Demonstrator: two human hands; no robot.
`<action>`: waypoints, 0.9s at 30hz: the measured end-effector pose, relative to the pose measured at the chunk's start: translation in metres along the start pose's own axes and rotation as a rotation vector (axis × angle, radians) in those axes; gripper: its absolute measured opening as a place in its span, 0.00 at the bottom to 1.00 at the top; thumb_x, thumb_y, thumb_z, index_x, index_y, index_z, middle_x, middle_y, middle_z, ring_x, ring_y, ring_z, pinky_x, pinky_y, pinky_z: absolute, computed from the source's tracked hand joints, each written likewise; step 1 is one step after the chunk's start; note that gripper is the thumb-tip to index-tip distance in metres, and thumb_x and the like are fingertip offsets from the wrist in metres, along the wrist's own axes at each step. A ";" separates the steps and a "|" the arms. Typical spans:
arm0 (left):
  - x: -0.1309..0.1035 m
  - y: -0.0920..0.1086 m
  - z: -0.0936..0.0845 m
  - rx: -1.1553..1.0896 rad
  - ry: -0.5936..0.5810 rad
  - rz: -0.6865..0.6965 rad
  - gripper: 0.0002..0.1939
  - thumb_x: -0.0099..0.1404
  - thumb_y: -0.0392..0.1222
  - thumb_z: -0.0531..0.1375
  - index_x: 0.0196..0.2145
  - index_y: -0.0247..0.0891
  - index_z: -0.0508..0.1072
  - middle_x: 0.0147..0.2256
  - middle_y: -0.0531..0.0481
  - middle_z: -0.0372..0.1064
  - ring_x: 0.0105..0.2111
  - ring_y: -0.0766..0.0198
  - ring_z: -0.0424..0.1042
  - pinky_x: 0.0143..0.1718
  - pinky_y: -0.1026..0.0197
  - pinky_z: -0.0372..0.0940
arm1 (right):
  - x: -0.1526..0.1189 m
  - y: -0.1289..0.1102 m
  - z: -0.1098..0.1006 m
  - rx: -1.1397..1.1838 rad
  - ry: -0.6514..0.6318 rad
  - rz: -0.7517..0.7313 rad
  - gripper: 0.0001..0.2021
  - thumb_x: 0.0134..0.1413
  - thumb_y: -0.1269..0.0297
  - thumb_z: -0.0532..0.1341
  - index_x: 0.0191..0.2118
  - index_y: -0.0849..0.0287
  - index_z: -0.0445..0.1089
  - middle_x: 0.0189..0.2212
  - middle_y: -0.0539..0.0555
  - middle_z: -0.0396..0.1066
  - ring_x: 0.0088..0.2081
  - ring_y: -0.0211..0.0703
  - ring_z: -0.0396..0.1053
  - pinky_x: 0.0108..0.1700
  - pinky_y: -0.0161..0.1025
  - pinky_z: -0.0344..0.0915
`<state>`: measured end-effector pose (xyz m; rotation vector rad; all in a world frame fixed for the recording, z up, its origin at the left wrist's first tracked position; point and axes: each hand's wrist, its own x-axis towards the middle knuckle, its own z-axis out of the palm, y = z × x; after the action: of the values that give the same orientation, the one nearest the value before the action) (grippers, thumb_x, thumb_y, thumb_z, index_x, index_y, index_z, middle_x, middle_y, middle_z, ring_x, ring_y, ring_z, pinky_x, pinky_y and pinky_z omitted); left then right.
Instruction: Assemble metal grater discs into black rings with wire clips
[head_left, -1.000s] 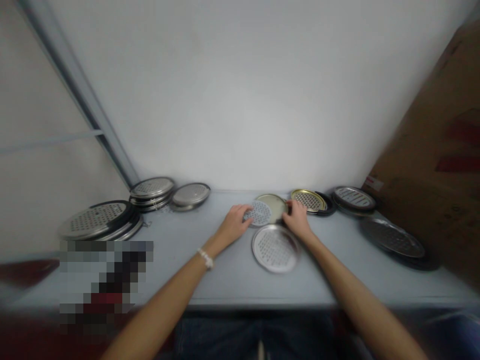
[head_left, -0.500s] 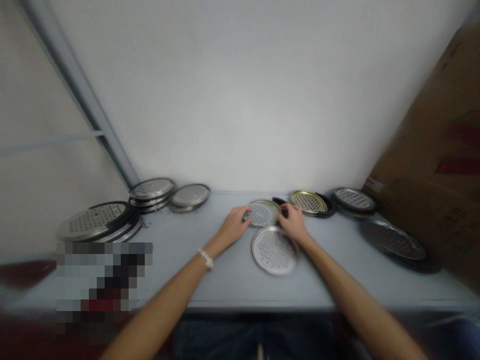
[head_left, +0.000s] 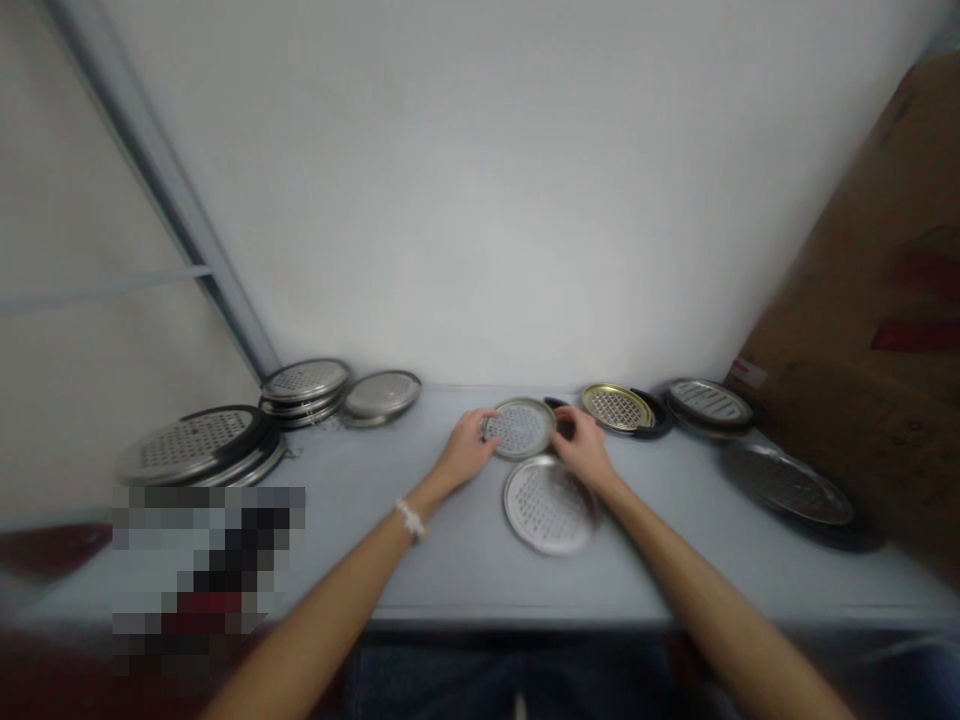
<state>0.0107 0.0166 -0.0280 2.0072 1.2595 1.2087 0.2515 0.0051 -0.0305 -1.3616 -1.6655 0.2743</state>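
The round grey perforated plate (head_left: 519,426) appears seated inside its olive metal rim (head_left: 517,457); what remains can't be told. Your left hand (head_left: 465,452) and right hand (head_left: 585,448) are half open, digits at opposite edges, grip unclear, behind the round silver perforated disc (head_left: 551,507).

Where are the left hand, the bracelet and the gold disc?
Left hand (head_left: 463,450), head view: back of the hand.
Bracelet (head_left: 410,520), head view: middle of its band.
Gold disc (head_left: 616,408), head view: patterned face.
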 end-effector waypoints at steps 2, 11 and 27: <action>0.003 -0.004 -0.002 -0.102 0.054 -0.086 0.20 0.59 0.33 0.64 0.49 0.37 0.71 0.53 0.40 0.69 0.54 0.55 0.70 0.53 0.51 0.69 | 0.001 -0.002 0.000 0.082 0.005 -0.035 0.16 0.49 0.63 0.60 0.46 0.59 0.70 0.43 0.59 0.75 0.48 0.52 0.70 0.55 0.52 0.63; 0.007 0.008 -0.014 -0.476 0.093 -0.246 0.25 0.55 0.33 0.67 0.50 0.36 0.67 0.53 0.38 0.70 0.45 0.60 0.76 0.49 0.53 0.71 | -0.002 -0.016 0.000 0.500 0.005 0.165 0.23 0.48 0.59 0.64 0.51 0.57 0.65 0.48 0.58 0.71 0.28 0.39 0.70 0.31 0.40 0.71; 0.002 0.012 -0.011 -0.164 0.077 -0.162 0.14 0.61 0.43 0.62 0.45 0.38 0.71 0.30 0.52 0.72 0.30 0.65 0.72 0.32 0.64 0.65 | -0.003 -0.025 -0.007 0.689 -0.148 0.254 0.20 0.45 0.57 0.68 0.44 0.58 0.70 0.26 0.49 0.73 0.23 0.39 0.68 0.27 0.38 0.68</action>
<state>0.0070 0.0126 -0.0128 1.7231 1.2873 1.2768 0.2401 -0.0089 -0.0111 -1.0261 -1.3184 1.0153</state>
